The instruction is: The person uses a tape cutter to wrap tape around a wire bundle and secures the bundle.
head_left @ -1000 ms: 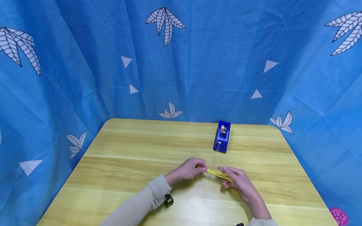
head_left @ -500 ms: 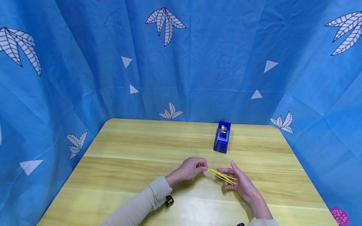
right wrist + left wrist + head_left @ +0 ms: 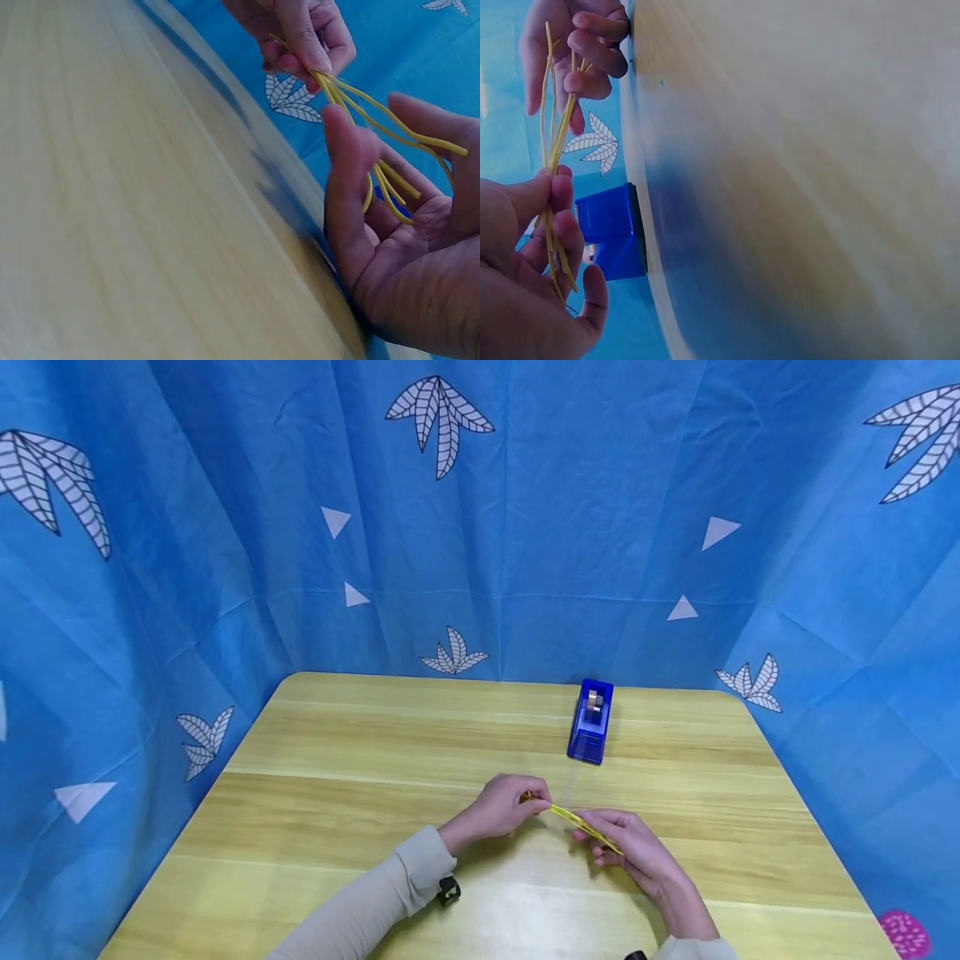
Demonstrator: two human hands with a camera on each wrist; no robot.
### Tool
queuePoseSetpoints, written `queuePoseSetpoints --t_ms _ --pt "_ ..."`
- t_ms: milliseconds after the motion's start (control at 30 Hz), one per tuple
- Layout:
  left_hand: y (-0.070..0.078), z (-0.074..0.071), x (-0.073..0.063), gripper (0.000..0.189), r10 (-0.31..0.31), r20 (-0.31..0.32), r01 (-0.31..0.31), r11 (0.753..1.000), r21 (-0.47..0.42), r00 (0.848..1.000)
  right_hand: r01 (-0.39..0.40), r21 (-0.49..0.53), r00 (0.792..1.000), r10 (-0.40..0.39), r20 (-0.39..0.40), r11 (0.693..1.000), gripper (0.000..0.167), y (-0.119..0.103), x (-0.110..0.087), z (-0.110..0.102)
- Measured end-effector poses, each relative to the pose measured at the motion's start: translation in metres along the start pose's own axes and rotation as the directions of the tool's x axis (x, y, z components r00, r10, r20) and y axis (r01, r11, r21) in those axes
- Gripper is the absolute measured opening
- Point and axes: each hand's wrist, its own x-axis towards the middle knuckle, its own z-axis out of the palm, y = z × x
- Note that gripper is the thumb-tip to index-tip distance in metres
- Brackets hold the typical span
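My left hand (image 3: 498, 806) pinches a bundle of thin yellow strands (image 3: 573, 818) between thumb and fingertips. They look like cut wires or cords; I cannot tell which. Short ends stick out behind the left fingers in the left wrist view. The longer ends fan out toward my right hand (image 3: 405, 210), whose fingers and thumb are spread loosely around them without pinching. Several loose ends lie over its palm and between the fingers. Beyond the hands stands a blue tape dispenser (image 3: 589, 722). A faint clear strip, apparently tape, runs from its front end toward the hands.
The wood-grain table (image 3: 360, 735) stretches around both hands. A blue curtain (image 3: 480, 527) printed with white leaves and triangles encloses the back and both sides. A black strap piece (image 3: 448, 891) hangs at the left sleeve cuff.
My right hand spread its fingers away from the strands, then moved back in around their free ends. The left hand keeps its pinch nearly in place. The dispenser stays put.
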Motion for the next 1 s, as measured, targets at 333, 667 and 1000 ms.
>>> queuePoseSetpoints --t_ms 333,667,1000 --pt "-0.0024 0.0013 0.0018 0.011 0.016 -0.003 -0.015 0.998 0.056 1.000 0.048 0.037 0.995 -0.045 -0.084 0.998 0.029 0.0028 0.0008 0.0008" --pt "-0.0025 -0.0007 0.0039 0.008 -0.012 0.057 0.012 1.000 -0.016 0.998 0.080 -0.053 0.981 -0.088 -0.173 0.995 0.034 0.0032 0.0027 0.0025" --pt "-0.0088 -0.0074 0.0102 0.016 0.042 0.200 -0.056 0.996 0.064 0.979 0.101 -0.156 0.962 -0.137 -0.238 0.983 0.034 0.0025 0.0028 0.0076"
